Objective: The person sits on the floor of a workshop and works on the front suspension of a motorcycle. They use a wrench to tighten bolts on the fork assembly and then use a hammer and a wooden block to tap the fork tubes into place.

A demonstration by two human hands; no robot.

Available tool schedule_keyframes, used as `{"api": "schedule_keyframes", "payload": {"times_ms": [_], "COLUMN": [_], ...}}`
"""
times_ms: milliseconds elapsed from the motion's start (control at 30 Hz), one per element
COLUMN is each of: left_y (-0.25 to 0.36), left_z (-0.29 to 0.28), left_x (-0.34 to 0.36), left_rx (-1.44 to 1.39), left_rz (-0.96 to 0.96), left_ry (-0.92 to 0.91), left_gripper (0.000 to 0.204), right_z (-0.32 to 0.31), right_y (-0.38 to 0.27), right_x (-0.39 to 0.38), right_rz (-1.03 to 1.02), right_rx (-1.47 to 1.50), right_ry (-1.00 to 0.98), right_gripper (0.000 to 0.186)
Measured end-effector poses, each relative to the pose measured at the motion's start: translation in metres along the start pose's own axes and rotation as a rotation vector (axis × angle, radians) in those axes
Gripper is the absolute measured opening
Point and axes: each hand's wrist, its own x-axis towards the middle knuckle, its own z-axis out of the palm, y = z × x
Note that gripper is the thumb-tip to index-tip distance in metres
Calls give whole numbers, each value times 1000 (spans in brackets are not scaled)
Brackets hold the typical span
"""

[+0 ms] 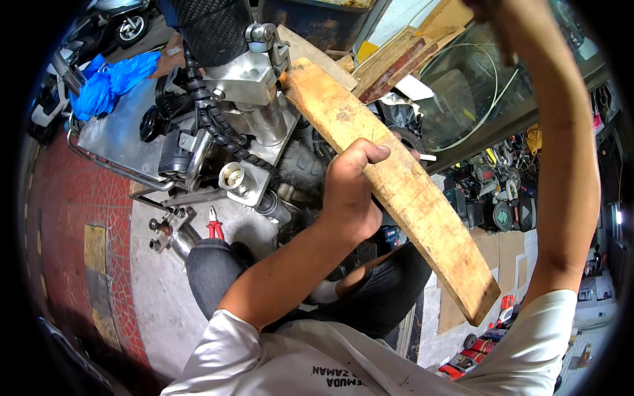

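A long wooden plank (403, 198) slants from the upper middle down to the right, with my left hand (353, 188) wrapped round its middle, the thumb lying over the top face. The plank's far end meets a silver metal clamp block (241, 86), where a small orange bit shows. Below the block is a shiny metal tube (264, 124). High at the upper right, my right hand (512, 16) is raised, blurred and partly cut off by the frame. A dark blurred shape is beside it; its fingers and any grip cannot be made out.
Red-handled pliers (215, 228) lie on the floor beside my left knee. A metal bracket (173, 231) is left of them. Blue plastic (115, 82) rests on a metal panel at the far left. Scrap boards (403, 63) lean behind the plank. Tools and parts (502, 175) crowd the right.
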Motion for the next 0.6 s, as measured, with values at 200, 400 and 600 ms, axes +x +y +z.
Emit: {"api": "schedule_keyframes", "payload": {"times_ms": [200,400,600], "left_y": [-1,9,11], "left_z": [5,-8,-5], "left_x": [2,1,0], "left_rx": [-39,-43,-28], "left_rz": [-11,0,28], "left_ry": [-16,-4,9], "left_gripper": [44,45,43], "right_z": [48,94,67], "right_y": [83,66,66], "right_x": [-19,7,14], "right_rz": [-303,-252,-124], "right_rx": [-371,-448,-251], "right_ry": [-86,-629,-322], "right_gripper": [55,61,59]}}
